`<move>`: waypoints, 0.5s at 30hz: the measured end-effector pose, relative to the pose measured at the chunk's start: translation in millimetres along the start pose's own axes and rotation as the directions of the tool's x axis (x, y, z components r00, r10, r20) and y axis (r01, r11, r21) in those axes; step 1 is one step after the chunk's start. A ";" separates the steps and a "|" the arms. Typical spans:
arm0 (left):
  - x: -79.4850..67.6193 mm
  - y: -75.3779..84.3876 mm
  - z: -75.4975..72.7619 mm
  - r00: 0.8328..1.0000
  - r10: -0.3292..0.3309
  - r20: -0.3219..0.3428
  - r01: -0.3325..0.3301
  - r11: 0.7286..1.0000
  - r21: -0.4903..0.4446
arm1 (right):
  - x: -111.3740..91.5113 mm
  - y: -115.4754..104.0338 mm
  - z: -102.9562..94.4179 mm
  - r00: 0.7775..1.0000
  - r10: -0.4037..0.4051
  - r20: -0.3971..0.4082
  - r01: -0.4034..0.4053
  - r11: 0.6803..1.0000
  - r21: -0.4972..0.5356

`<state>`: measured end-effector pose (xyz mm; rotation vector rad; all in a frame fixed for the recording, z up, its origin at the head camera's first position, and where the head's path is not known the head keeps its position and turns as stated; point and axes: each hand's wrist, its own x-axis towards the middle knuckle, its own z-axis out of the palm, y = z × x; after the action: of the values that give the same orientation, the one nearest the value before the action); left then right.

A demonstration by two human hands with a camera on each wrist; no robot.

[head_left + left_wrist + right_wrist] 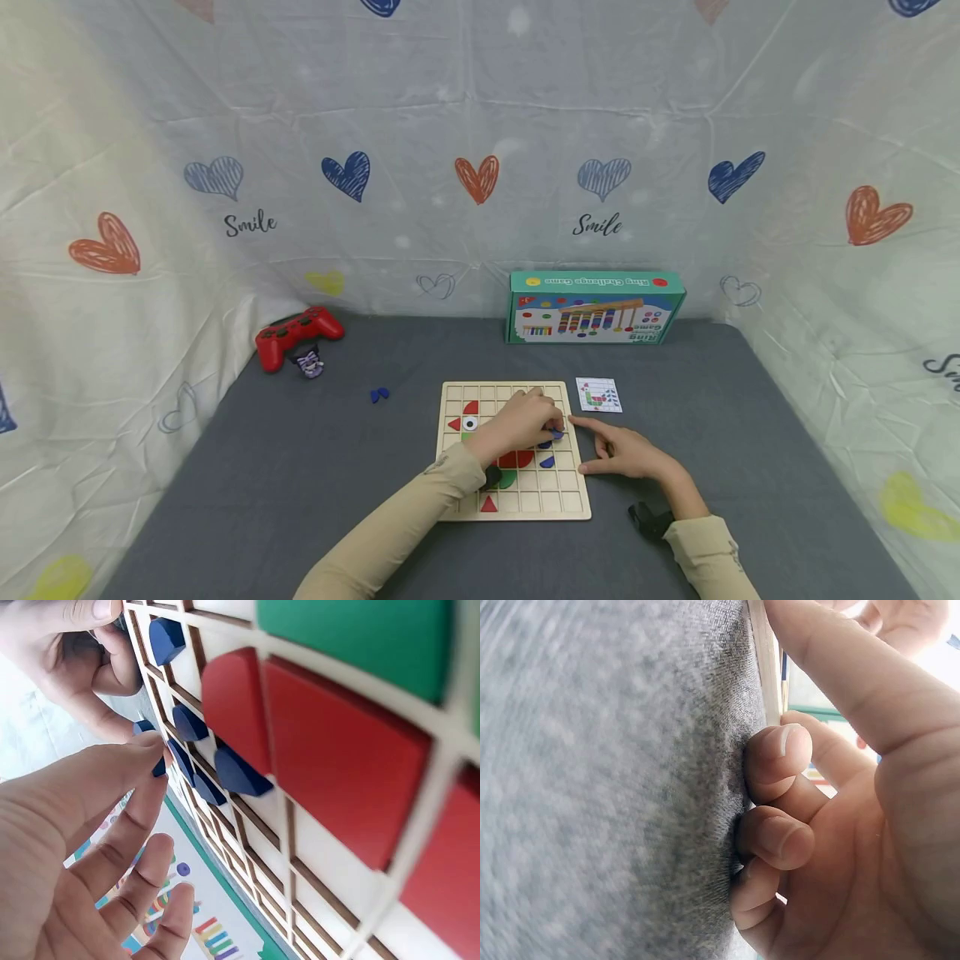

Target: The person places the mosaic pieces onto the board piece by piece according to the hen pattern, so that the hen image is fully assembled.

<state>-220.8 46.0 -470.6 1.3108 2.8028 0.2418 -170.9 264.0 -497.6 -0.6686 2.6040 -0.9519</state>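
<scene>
My left hand (517, 425) reaches over the right part of a wooden grid board (573, 506) and pinches a small blue block (159, 765) between thumb and index finger. Several other blue blocks (241, 772) sit in nearby cells, beside red blocks (337, 750) and a green block (360, 637). At the board's right edge, my right hand (633, 452) touches the rim with index finger and thumb spread apart. Its other fingers (772, 836) curl against the cloth. A round eye piece (469, 423) and a red triangle (489, 504) lie on the board's left side.
A printed pattern card (599, 395) lies past the board's upper right corner. Behind it stands a green game box (596, 308). Two loose blue blocks (380, 393) are left of the board. Farther left are a red game controller (300, 333) and a small figure (308, 362).
</scene>
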 end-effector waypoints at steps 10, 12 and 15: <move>10.4 7.6 0.3 0.999 -0.006 0.037 0.005 1.000 0.018 | 0.8 0.4 0.3 1.000 -0.017 -0.004 0.017 1.000 0.017; 11.5 7.5 1.2 0.999 -0.011 0.044 0.010 1.000 0.022 | 1.0 0.9 0.3 1.000 -0.013 -0.005 0.013 1.000 0.017; 12.4 7.6 2.1 0.999 -0.013 0.052 0.011 1.000 0.027 | 1.2 2.2 0.3 1.000 -0.002 -0.005 0.002 1.000 0.012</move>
<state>-222.7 60.5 -471.0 1.2856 2.7797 0.1678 -172.5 264.8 -499.4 -0.6665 2.6006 -0.9705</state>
